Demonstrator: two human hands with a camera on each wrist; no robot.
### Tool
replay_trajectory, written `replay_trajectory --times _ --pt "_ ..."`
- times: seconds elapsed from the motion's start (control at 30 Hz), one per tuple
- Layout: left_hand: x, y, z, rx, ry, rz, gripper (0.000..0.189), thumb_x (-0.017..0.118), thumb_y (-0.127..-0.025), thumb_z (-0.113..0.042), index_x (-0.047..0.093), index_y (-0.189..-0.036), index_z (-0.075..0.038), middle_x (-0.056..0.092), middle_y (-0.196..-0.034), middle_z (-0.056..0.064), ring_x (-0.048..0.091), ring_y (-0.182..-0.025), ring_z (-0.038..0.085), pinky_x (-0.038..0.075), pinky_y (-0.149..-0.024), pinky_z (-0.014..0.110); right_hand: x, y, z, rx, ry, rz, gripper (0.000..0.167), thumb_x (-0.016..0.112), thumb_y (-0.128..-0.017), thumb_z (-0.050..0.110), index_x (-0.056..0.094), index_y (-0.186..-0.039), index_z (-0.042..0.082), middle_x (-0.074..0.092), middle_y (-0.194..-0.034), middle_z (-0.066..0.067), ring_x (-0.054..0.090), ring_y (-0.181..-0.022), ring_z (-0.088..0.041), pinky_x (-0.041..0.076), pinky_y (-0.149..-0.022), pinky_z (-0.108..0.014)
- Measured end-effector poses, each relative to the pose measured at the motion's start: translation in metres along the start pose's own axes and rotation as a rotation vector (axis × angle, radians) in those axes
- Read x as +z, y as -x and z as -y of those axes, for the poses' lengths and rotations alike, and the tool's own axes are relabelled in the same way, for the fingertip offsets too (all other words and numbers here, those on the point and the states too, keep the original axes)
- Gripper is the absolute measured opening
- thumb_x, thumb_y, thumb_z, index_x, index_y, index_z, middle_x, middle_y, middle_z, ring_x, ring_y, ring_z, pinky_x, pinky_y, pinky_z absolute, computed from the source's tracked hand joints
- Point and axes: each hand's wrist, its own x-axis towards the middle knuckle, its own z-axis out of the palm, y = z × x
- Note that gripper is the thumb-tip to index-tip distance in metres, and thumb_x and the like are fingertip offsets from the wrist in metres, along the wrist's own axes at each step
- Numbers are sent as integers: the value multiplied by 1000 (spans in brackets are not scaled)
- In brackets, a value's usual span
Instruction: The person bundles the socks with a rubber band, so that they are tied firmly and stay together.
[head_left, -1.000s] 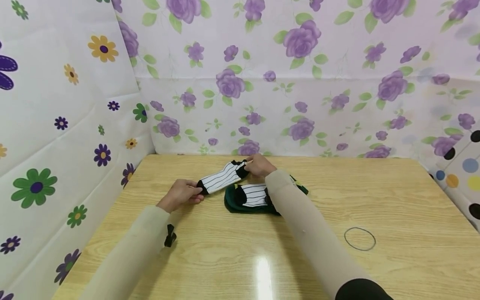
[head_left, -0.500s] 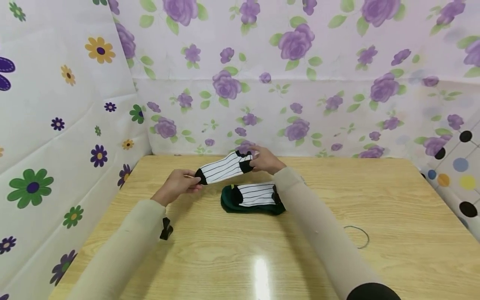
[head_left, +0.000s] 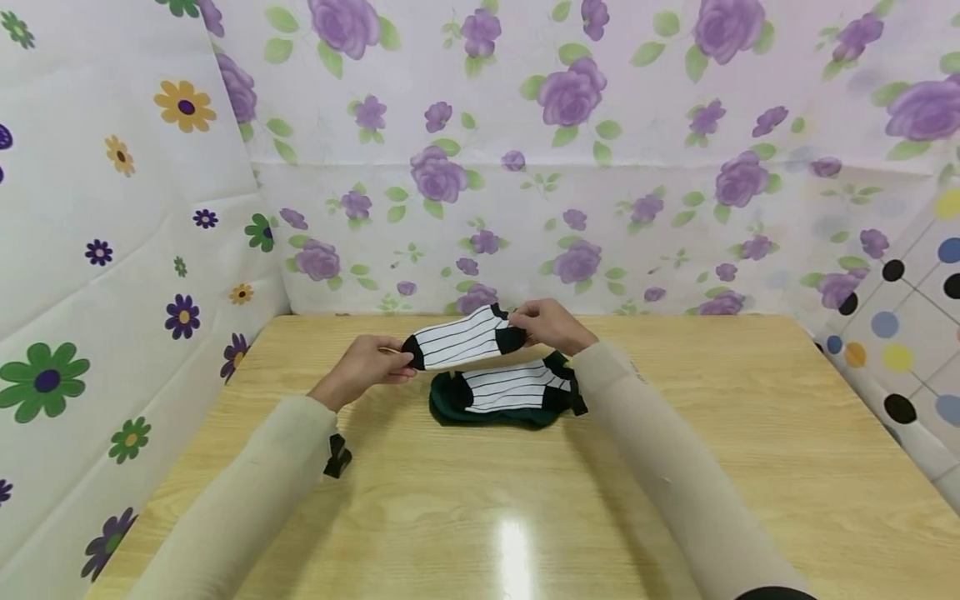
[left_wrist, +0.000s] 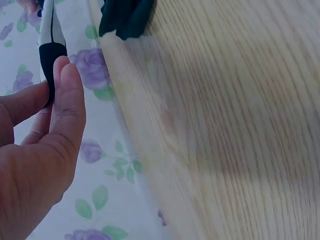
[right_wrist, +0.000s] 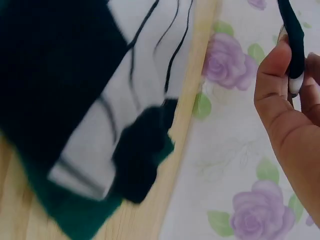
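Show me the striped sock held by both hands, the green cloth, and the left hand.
Held striped sock (head_left: 459, 342), head view: white striped middle.
Green cloth (head_left: 443, 404), head view: left end.
Left hand (head_left: 361, 369), head view: back of hand.

The setting is a screened-off indoor corner, whether of a home or a studio cannot be told, its wood-grain counter bordered by a rose-printed sheet behind, a daisy-printed sheet at left and a dotted sheet at right.
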Motion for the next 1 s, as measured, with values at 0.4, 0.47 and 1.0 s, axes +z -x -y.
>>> replay_trajectory --times 0.4,0.47,1.0 --pt "14 -4 -5 9 -37 53 35 56 -102 -4 49 -131 15 66 -112 26 72 -92 26 57 -90 40 -21 26 -6 -9 85 36 34 62 -100 11 57 -131 -3 59 -97 -15 65 -82 -33 57 -83 -51" --pt "16 -3 -4 17 -48 64 37 56 -103 -4 49 -133 15 66 -111 24 71 -95 28 56 -92 42 -23 31 -9 -9 92 35 30 62 -101 14 60 -126 -2 61 -98 -15 65 -83 -32 57 -84 -51" --pt "45 -10 0 10 -80 177 41 56 -102 -4 47 -136 17 60 -122 31 72 -86 20 60 -83 36 -38 64 -36 29 189 49 18 63 -100 11 65 -112 -2 64 -94 -11 59 -73 -21 58 -70 -40"
